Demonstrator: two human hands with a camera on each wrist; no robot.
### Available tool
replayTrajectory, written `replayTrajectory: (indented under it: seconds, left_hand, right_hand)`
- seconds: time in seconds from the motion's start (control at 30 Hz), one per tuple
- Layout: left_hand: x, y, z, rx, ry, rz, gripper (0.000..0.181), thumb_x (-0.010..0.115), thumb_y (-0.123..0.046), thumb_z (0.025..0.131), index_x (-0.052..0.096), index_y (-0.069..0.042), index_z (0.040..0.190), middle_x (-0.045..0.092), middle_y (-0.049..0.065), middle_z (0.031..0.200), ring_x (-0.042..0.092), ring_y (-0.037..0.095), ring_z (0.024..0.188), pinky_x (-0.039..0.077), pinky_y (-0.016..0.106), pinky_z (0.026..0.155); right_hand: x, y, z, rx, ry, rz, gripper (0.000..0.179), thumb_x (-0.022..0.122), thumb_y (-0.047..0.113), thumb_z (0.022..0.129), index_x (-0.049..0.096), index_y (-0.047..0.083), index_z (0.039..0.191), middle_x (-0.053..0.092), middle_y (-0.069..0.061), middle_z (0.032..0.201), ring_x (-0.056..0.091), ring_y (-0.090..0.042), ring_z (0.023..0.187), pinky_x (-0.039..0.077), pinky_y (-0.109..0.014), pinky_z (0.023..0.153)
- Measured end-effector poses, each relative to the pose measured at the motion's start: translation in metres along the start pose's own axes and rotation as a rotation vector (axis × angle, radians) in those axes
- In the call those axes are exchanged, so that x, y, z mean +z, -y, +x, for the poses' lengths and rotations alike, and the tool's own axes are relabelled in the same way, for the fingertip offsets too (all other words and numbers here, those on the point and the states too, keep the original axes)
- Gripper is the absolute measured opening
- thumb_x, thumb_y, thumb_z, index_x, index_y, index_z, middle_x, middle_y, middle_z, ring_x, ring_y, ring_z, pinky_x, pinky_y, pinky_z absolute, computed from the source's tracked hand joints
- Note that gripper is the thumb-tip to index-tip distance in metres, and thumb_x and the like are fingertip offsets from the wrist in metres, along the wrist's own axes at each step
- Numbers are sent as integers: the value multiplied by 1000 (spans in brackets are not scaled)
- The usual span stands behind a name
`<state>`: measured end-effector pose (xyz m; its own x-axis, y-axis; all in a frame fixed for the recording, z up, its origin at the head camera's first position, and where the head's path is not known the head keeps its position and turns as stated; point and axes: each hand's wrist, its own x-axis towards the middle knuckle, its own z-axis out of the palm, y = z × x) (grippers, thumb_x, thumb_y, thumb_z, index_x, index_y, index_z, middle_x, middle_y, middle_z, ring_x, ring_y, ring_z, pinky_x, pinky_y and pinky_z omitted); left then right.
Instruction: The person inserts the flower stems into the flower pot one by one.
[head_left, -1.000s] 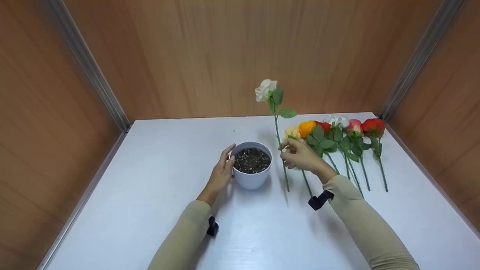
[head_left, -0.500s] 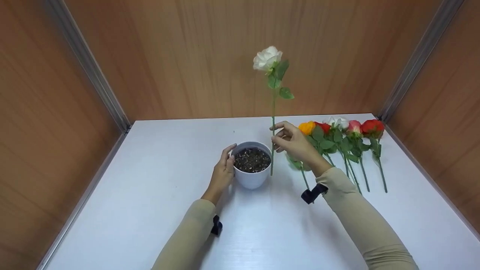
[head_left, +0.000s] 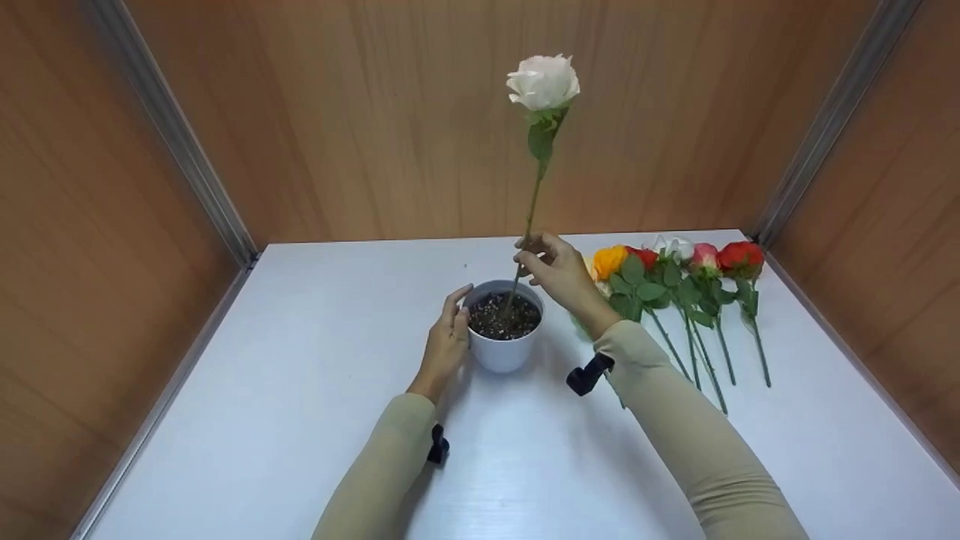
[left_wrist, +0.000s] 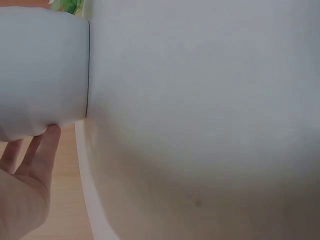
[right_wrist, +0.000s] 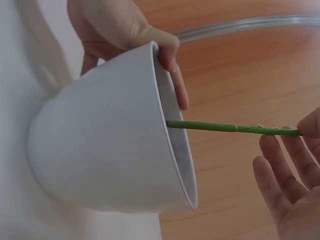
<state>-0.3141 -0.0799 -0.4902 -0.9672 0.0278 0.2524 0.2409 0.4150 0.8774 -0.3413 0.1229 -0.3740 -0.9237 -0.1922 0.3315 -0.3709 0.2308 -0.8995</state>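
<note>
Loose orange, red, white and pink roses [head_left: 649, 291] lie on the white tabletop [head_left: 300, 360] at right, one partly hidden behind the beige right sleeve [head_left: 667, 397]. At centre, the left hand [head_left: 446, 341] grips a round white soil-filled pot [head_left: 501, 355]. The right hand [head_left: 561, 279] pinches a long-stemmed white rose [head_left: 544, 84], nearly upright, bloom at upper centre leaning slightly right, lower stem end within the pot's mouth.

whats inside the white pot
The white pot holds dark soil flecked with pale bits, and the stem of the white rose reaches down into its mouth. Whatever lies beneath the soil's surface is covered; whether the stem's tip is in it can't be told.
</note>
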Motion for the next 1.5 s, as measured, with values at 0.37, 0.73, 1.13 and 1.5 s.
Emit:
replayTrajectory:
  seconds: [0.37, 0.73, 1.13, 1.5]
  left_hand:
    - [-1, 4, 4, -7, 11, 10, 43, 27, -41, 111, 37, -31, 151, 45, 14, 152, 41, 40, 139, 34, 59, 112]
    - [-4, 0, 4, -145, 88, -109, 46, 26, -48, 109, 31, -43, 154, 35, 14, 158, 38, 42, 140, 45, 60, 103]
    - [-6, 0, 6, -192, 126, -257, 50, 27, -49, 107, 31, -36, 155, 36, 9, 159, 37, 37, 142, 45, 61, 102]
    - [-7, 1, 5, -182, 167, -294, 54, 25, -51, 107, 27, -33, 157, 32, 10, 161, 35, 39, 143, 39, 63, 107]
  right_hand:
    - [27, -5, 4, -113, 26, -95, 20, 57, 26, 105, 60, 12, 120, 69, -6, 105, 70, -24, 93, 61, -39, 78]
    - [38, -14, 5, -140, 61, -111, 16, 57, 20, 105, 61, 13, 119, 68, -10, 106, 67, -38, 97, 59, -51, 84]
    - [45, -24, 10, -147, 45, -202, 17, 57, 18, 105, 68, 12, 117, 72, -5, 102, 71, -25, 91, 60, -35, 78]
    - [51, -41, 7, -122, 9, -176, 18, 58, 23, 104, 69, 13, 115, 73, -7, 100, 70, -22, 86, 60, -31, 72]
